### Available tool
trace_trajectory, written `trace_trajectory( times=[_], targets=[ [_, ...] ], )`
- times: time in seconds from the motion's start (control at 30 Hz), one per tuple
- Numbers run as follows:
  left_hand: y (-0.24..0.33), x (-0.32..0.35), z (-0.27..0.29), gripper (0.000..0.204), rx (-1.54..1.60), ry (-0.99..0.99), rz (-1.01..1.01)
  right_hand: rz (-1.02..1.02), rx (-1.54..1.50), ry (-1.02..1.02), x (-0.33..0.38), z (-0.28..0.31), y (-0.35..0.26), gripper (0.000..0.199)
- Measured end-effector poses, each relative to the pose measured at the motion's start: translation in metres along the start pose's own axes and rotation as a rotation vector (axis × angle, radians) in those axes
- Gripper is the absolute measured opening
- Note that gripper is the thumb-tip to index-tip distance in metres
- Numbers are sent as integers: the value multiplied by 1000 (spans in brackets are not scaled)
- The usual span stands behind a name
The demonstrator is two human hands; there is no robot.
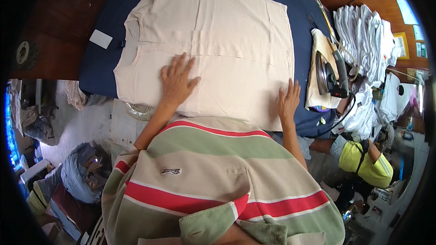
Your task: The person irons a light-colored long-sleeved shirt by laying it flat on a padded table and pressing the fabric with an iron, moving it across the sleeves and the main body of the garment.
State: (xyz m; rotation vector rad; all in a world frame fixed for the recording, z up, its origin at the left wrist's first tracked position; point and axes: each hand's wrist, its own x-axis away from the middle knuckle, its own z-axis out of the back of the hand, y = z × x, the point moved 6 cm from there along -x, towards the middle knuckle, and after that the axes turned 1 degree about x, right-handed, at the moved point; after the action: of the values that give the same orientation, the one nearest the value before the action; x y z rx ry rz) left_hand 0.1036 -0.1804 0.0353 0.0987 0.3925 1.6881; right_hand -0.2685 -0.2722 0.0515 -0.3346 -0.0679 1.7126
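1. Currently: beige shirt (pixel 218 41) lies spread flat on the navy ironing board (pixel 102 70).
2. Left hand (pixel 176 81) is open, fingers splayed, palm pressed flat on the shirt's lower middle.
3. Right hand (pixel 289 100) is open and flat at the shirt's near right edge.
4. Iron (pixel 328 73) rests on a cloth at the board's right, clear of the shirt.
5. Folded white garments (pixel 365 36) are stacked right of the iron.

- The beige shirt (pixel 218 50) under the hands is thin woven cloth, matt, mostly smooth with faint fold creases.
- The worktop (pixel 104 70) has a dark navy cloth cover, matt and slightly napped.
- The iron (pixel 328 73) shows a shiny metal soleplate and a black plastic handle with a dull sheen.
- It stands on a cream cloth pad (pixel 318 45), matt.
- The stacked white garments (pixel 363 36) are soft, rumpled cloth.
- The wooden surface (pixel 68 13) beyond looks reddish-brown, worn and faintly glossy.
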Motion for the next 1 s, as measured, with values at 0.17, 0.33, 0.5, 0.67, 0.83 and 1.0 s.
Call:
trace_trajectory(
  times=[0.17,0.33,0.5,0.67,0.83,1.0],
  targets=[
    [-80,-60,15,57,-166,84,185,114,-109,130,-109,-16,-40,43],
    [-117,-79,17,57,-219,-6,335,-259,49,108,-132,-25,3,29],
    [-112,-83,14,58,-244,-38,346,-92,106,104,-134,-35,14,21],
    [-110,-81,10,58,-275,-50,394,49,89,27,-135,-36,8,16],
    [-102,-84,15,59,-267,-78,411,25,108,-6,-145,-33,17,13],
    [-95,-105,20,54,-265,33,373,68,21,174,-171,-23,-2,24]
  ],
)
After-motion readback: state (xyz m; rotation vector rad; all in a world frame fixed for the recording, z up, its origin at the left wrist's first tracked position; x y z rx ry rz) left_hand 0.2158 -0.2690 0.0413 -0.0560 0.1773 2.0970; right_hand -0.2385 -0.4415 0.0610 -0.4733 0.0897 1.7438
